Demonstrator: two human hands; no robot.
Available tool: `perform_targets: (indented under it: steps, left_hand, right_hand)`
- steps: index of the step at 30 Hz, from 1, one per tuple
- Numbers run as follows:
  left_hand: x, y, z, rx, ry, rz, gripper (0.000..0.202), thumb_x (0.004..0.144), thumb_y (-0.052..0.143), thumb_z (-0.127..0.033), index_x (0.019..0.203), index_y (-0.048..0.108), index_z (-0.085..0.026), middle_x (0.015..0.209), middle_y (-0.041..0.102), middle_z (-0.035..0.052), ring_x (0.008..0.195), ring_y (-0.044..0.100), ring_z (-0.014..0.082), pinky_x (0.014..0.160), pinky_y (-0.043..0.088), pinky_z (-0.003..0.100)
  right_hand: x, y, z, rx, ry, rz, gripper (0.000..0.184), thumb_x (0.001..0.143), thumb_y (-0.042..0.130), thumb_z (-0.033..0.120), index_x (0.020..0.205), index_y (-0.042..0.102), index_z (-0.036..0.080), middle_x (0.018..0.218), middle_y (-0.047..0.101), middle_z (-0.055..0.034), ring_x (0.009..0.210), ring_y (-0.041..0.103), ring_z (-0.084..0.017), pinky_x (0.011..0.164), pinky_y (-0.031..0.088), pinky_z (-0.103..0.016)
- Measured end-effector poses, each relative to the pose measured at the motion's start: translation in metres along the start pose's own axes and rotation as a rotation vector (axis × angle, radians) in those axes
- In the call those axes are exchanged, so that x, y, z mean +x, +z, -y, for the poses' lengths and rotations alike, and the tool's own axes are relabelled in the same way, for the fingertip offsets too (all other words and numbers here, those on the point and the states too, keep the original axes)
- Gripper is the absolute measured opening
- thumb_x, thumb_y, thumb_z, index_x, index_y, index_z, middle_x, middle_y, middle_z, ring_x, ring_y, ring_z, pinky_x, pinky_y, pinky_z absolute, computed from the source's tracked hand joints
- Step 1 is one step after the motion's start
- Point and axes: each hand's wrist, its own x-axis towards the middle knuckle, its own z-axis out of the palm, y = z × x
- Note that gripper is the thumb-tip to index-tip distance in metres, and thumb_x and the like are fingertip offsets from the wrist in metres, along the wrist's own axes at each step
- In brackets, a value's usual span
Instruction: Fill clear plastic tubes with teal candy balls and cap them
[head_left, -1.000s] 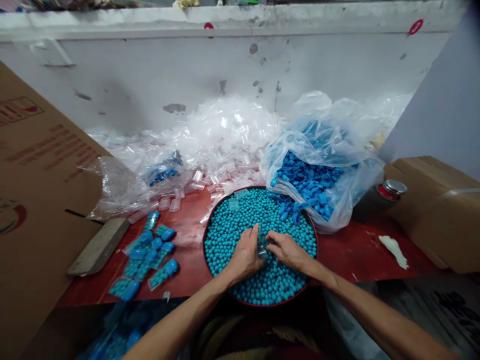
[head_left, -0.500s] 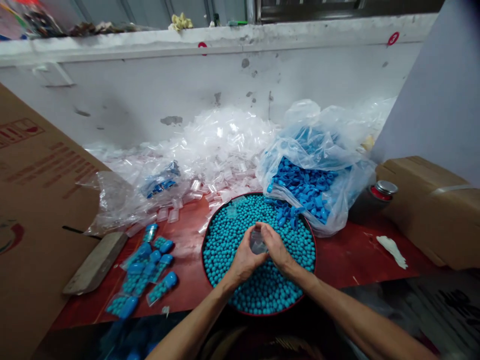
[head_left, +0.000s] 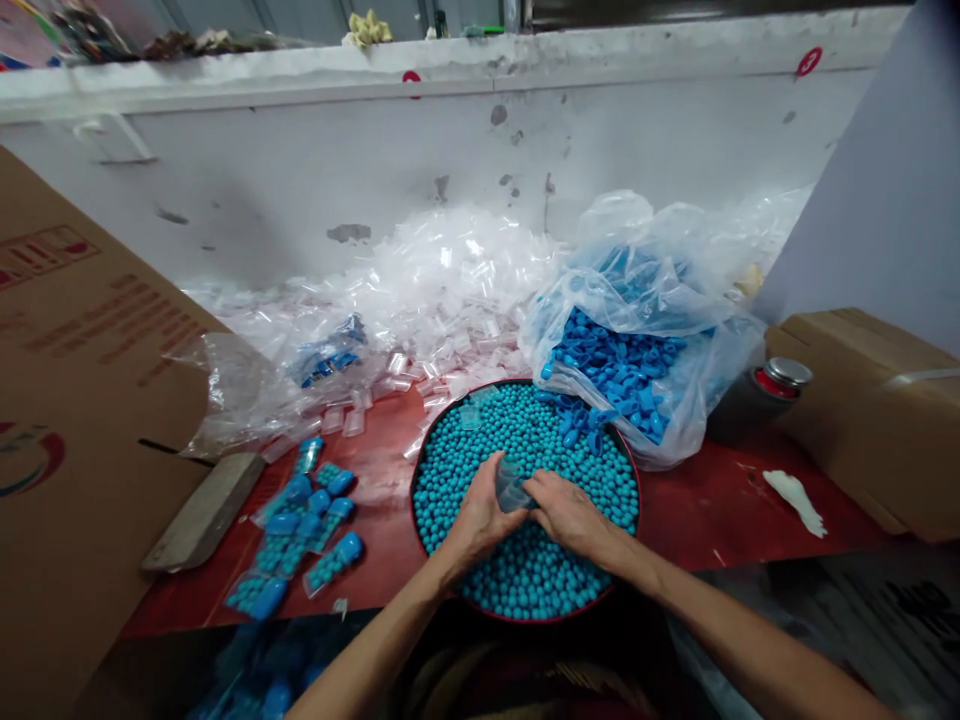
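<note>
A round tub with a red rim [head_left: 414, 490], full of small turquoise balls [head_left: 540, 590], stands before me. Over it, my left hand [head_left: 478, 518] is closed round the left side of a small clear plastic container [head_left: 511, 486]. My right hand [head_left: 571, 512] is at the container's right edge, its fingers curled together against it. The fingertips partly hide the container, so I cannot tell what is inside. Several blue plastic caps [head_left: 592, 438] lie on the balls at the tub's back right, and another clear piece [head_left: 470, 412] rests near the back.
Behind the tub, an open bag [head_left: 536, 325] spills blue caps beside a heap of clear containers [head_left: 457, 260]. Filled, blue-capped containers [head_left: 322, 570] lie at left, near a grey block [head_left: 202, 515]. Cardboard boxes [head_left: 97, 400] flank the red table [head_left: 697, 510]; a dark flask [head_left: 757, 405] stands at right.
My right hand has shifted lower and to the right, with its fingers more curled, exposing more of the clear container. My left hand still holds it. The view has shifted slightly.
</note>
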Motion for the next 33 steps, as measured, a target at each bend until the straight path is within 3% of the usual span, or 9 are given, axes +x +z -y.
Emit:
perform_targets:
  steps: [4,10,14,16,20,22,25,28,33]
  left_hand:
    - [-0.005,-0.001,0.011,0.222,0.119,0.127,0.072,0.058,0.061,-0.019,0.124,0.031,-0.017,0.119,0.044,0.0100,0.111,0.040,0.0255,0.095,0.030,0.042]
    - [-0.008,0.002,0.009,0.302,0.143,0.051,0.057,0.063,0.054,-0.018,0.117,0.034,-0.017,0.112,0.045,0.0106,0.105,0.044,0.0237,0.091,0.036,0.042]
    - [-0.008,0.011,0.011,0.388,0.265,0.040,0.054,0.060,0.053,-0.013,0.112,0.037,-0.013,0.135,0.018,0.0175,0.126,0.016,0.0327,0.096,0.029,0.050]
    - [-0.007,0.014,0.012,0.410,0.301,0.054,0.052,0.059,0.052,-0.012,0.109,0.039,-0.010,0.136,0.015,0.0192,0.127,0.009,0.0344,0.097,0.026,0.052]
    - [-0.003,0.016,0.013,0.342,0.283,0.092,0.061,0.058,0.054,-0.015,0.116,0.035,-0.012,0.121,0.040,0.0162,0.117,0.034,0.0290,0.095,0.031,0.047]
    - [-0.001,0.015,0.013,0.316,0.250,0.079,0.072,0.059,0.053,-0.016,0.125,0.024,-0.013,0.120,0.041,0.0153,0.113,0.039,0.0266,0.093,0.034,0.045]
    - [-0.001,0.013,0.011,0.331,0.214,0.089,0.082,0.059,0.053,-0.016,0.130,0.012,-0.010,0.127,0.034,0.0183,0.117,0.034,0.0278,0.095,0.032,0.045]
    - [-0.001,0.014,0.007,0.327,0.179,0.086,0.072,0.060,0.052,-0.016,0.126,0.023,-0.012,0.124,0.037,0.0165,0.115,0.036,0.0271,0.094,0.032,0.045]
    - [-0.004,0.017,-0.001,0.310,0.157,0.011,0.048,0.061,0.051,-0.016,0.108,0.041,-0.015,0.104,0.051,0.0101,0.100,0.047,0.0231,0.088,0.037,0.041]
  right_hand:
    - [0.000,-0.012,-0.007,-0.084,0.018,0.057,0.011,0.076,0.049,0.017,0.087,0.051,0.020,0.087,0.053,-0.0032,0.081,0.050,-0.016,0.066,0.037,-0.024]
    - [0.004,-0.041,-0.030,-0.119,0.111,-0.088,0.009,0.078,0.051,0.025,0.085,0.052,0.021,0.083,0.051,-0.0036,0.074,0.050,-0.015,0.060,0.034,-0.024]
    - [0.024,-0.030,-0.028,-0.056,0.025,-0.102,0.006,0.078,0.048,0.018,0.082,0.052,0.018,0.078,0.052,-0.0048,0.069,0.050,-0.016,0.058,0.036,-0.026]
    - [0.034,-0.018,-0.024,-0.028,-0.072,-0.053,0.008,0.078,0.046,0.015,0.080,0.053,0.018,0.075,0.053,-0.0042,0.067,0.050,-0.016,0.059,0.037,-0.026]
    - [0.036,-0.008,-0.019,0.081,-0.148,-0.032,0.020,0.077,0.042,0.011,0.090,0.055,0.018,0.083,0.058,-0.0034,0.077,0.053,-0.015,0.068,0.041,-0.026]
    - [0.030,-0.008,-0.016,0.176,-0.126,-0.069,0.026,0.077,0.040,0.010,0.098,0.054,0.017,0.090,0.059,-0.0050,0.084,0.054,-0.016,0.075,0.041,-0.027]
    - [0.018,-0.006,-0.008,0.238,-0.012,-0.156,0.031,0.079,0.035,0.011,0.104,0.053,0.015,0.096,0.059,-0.0082,0.091,0.054,-0.017,0.080,0.041,-0.030]
    - [0.012,-0.001,-0.001,0.254,0.041,-0.199,0.033,0.080,0.034,0.011,0.107,0.053,0.014,0.100,0.058,-0.0103,0.094,0.053,-0.019,0.083,0.040,-0.033]
    - [0.009,-0.002,-0.006,0.346,0.038,-0.224,0.030,0.079,0.037,0.013,0.104,0.053,0.016,0.101,0.058,-0.0088,0.095,0.052,-0.018,0.085,0.040,-0.033]
